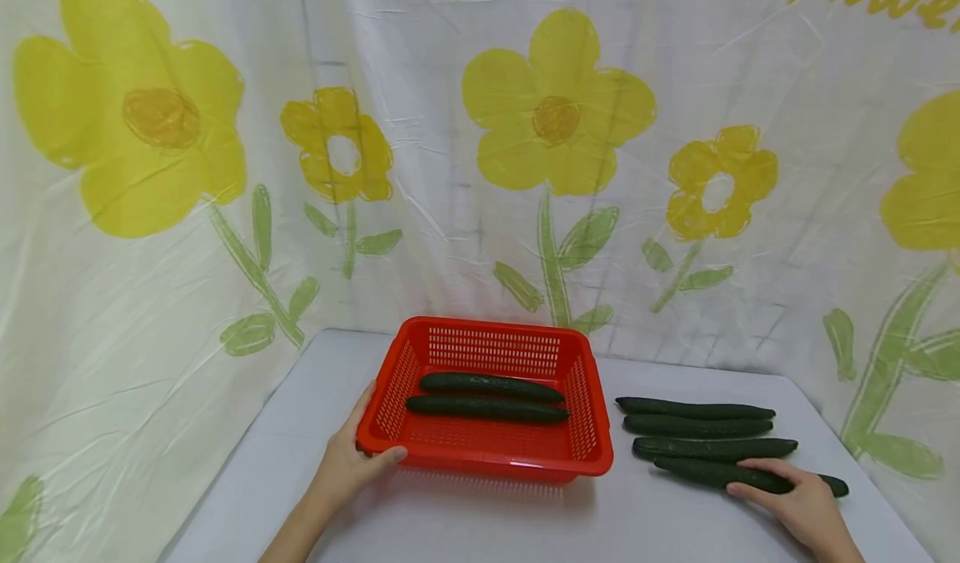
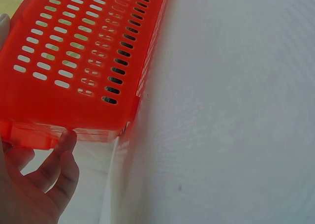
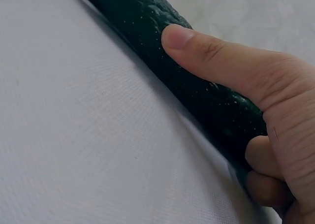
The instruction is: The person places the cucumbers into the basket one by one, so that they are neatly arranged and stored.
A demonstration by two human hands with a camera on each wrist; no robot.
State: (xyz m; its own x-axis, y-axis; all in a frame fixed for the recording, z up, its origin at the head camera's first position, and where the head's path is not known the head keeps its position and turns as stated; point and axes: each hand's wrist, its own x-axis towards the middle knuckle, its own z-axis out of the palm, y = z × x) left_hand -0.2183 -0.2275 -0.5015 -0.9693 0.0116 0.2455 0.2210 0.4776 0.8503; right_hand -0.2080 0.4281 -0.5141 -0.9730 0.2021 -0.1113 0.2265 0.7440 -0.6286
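A red plastic basket (image 1: 517, 465) with slotted walls stands on the table, and two cucumbers (image 1: 487, 409) lie side by side in it. My left hand (image 1: 347, 467) grips the basket's left end near the front corner, thumb over the rim. In the left wrist view, curled fingers (image 2: 66, 182) show beside the basket's slotted wall (image 2: 64, 111). My right hand (image 1: 806, 505) holds the nearest cucumber (image 1: 697, 471) of a group at the right. The right wrist view shows the thumb (image 3: 211, 51) across the dark bumpy cucumber (image 3: 142, 27), with other fingers curled at its far side.
Three more cucumbers (image 1: 712, 448) lie in a row just behind the held one. A white cloth covers the table (image 1: 645, 530). Behind it hangs a pale curtain (image 1: 435, 238) printed with yellow flowers, close to the table's back edge.
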